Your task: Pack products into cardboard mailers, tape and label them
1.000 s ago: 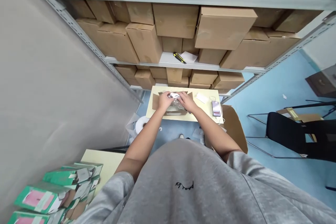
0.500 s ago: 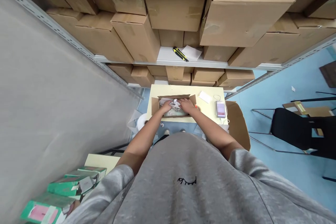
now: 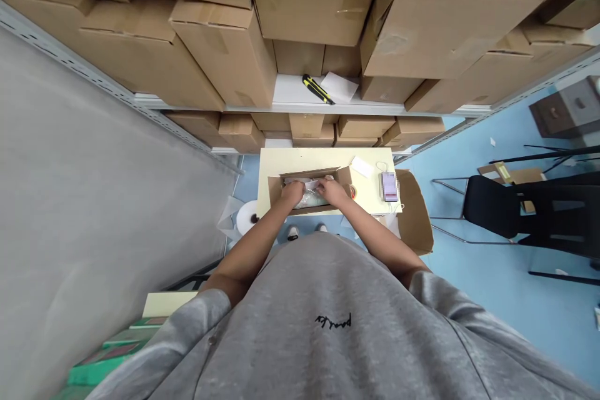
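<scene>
The left hand (image 3: 293, 193) and right hand (image 3: 332, 190) are curling narrowly over a plastic-wrapped item (image 3: 308, 201) inside a cardboard box (image 3: 274, 189) on the desk (image 3: 323, 159). I cannot tell whether either grip is closing on it. The box flaps are standing open, unsealed.

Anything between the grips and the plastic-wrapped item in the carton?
Nothing visible. The left-hand grip and right-hand grip are already on the clear plastic-wrapped item inside the open cardboard carton. Crumpled white paper sits beside the fingers, not between.
</scene>
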